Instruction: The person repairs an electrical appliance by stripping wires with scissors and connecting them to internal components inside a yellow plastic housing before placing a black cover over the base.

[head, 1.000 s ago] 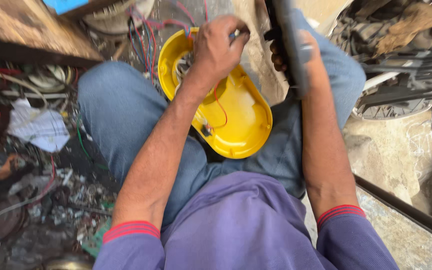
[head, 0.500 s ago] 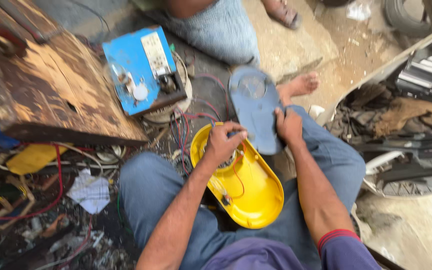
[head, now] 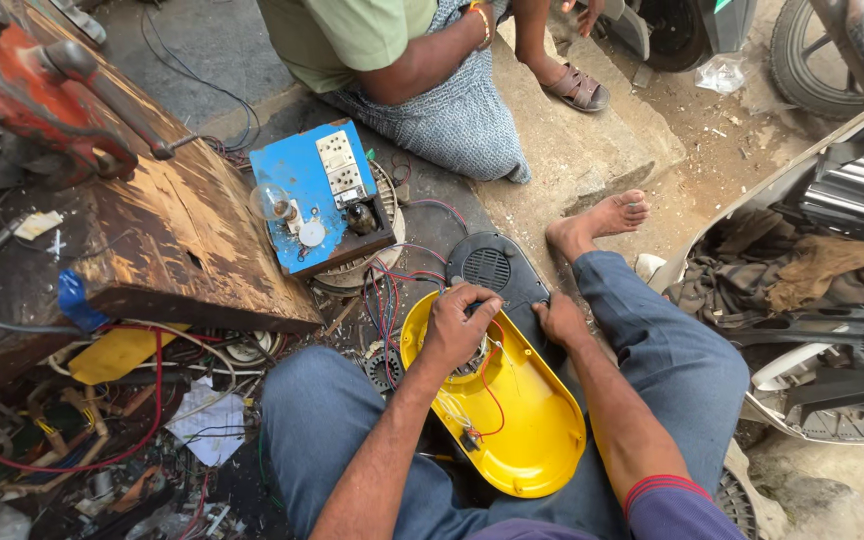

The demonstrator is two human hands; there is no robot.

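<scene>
Yellow plastic, a glossy oval housing shell (head: 512, 420), lies hollow side up across your lap between your two blue-jeaned knees, with thin red wires looping inside it. Your left hand (head: 460, 328) rests over the shell's upper end, its fingers (head: 480, 298) curled down and closed around something small at the rim; what they grip is hidden under the hand. Your right hand (head: 559, 322) sits just beside it, its fingers bent over the edge of a dark grey plastic cover with a round vent grille (head: 497, 270), which butts against the top of the yellow shell and reaches toward your bare foot (head: 597, 222) on the ground. How firmly that hand grips the cover, you cannot tell from this view.

To your left, a blue metal test board carrying white sockets and a clear bulb (head: 317, 195) sits on a round motor coil, with coloured wires (head: 387, 295) trailing from it toward the shell. Beside that stands a scorched wooden bench (head: 182, 240) with a red vise (head: 32, 80) at its far corner. Wire scraps and paper litter the floor beneath. Another person in a green shirt (head: 352, 35) sits opposite you, one sandalled foot on the concrete step.
</scene>
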